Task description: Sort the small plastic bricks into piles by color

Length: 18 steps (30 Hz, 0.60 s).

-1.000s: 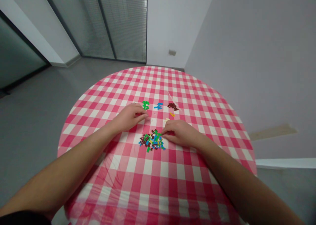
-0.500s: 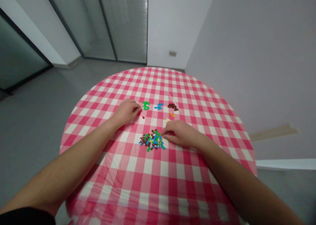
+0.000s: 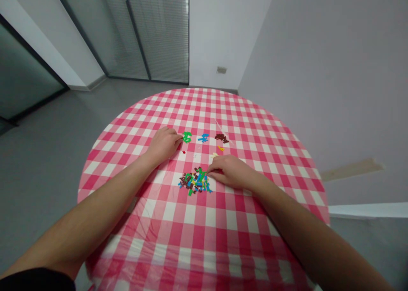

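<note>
My left hand (image 3: 164, 144) rests at the left edge of a small heap of green building bricks (image 3: 187, 137), its fingertips pinched together and touching the heap. What lies between them is too small to make out. My right hand (image 3: 232, 170) is at the right edge of a mixed pile of small bricks (image 3: 195, 181), brown, green, blue and yellow. Thumb and forefinger are closed at the pile, and whatever they grip is hidden. Just below the green heap lies a single red brick (image 3: 184, 152).
A row continues right with blue bricks (image 3: 203, 138) and dark brown bricks (image 3: 222, 138). Yellow pieces (image 3: 221, 148) and cream pieces (image 3: 214, 155) lie above my right hand. A red-and-white checked cloth (image 3: 178, 223) covers the round table. Walls stand beyond it.
My left fingertips have moved slightly up and right, now touching the green bricks. The right hand stays at the mixed pile, and the whole view has shifted a little.
</note>
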Each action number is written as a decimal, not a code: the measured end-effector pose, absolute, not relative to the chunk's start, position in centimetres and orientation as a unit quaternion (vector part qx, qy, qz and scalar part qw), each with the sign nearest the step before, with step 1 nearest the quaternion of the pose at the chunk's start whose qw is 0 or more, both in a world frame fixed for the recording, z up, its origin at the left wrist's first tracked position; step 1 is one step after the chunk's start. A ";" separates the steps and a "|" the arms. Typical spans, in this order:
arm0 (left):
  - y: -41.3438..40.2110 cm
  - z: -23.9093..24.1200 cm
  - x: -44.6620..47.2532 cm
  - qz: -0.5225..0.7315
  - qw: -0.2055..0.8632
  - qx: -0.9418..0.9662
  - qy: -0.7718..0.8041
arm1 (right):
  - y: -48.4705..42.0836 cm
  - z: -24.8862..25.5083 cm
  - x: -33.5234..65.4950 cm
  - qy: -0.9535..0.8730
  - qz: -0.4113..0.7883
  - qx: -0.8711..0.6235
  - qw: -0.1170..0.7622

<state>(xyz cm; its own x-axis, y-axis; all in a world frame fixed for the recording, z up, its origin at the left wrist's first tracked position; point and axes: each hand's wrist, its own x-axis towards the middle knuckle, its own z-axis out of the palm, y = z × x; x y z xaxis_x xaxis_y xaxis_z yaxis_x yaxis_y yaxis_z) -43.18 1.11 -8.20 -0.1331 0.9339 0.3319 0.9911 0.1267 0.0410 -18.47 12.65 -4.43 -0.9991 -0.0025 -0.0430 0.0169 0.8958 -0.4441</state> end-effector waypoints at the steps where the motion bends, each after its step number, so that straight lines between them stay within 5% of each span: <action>1: 1.1 -8.2 -43.2 -0.129 0.114 -0.647 -0.743 | 12.6 -4.4 -18.5 0.973 -0.229 0.004 0.021; 8: 0.9 -8.1 -43.2 -0.165 0.111 -0.640 -0.742 | 12.8 -4.8 -18.4 0.972 -0.234 0.014 -0.014; 18: 0.5 -7.5 -41.4 -0.296 0.106 -0.659 -0.683 | 13.5 -5.3 -18.5 0.938 -0.278 0.089 -0.188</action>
<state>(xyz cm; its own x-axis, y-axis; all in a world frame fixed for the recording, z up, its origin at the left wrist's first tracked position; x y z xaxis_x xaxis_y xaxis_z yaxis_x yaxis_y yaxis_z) -41.39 0.52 -7.45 -0.1088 0.8383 0.5342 0.9633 -0.0438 0.2649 -18.45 13.50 -5.27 -0.9131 0.2722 0.3036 0.0627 0.8294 -0.5551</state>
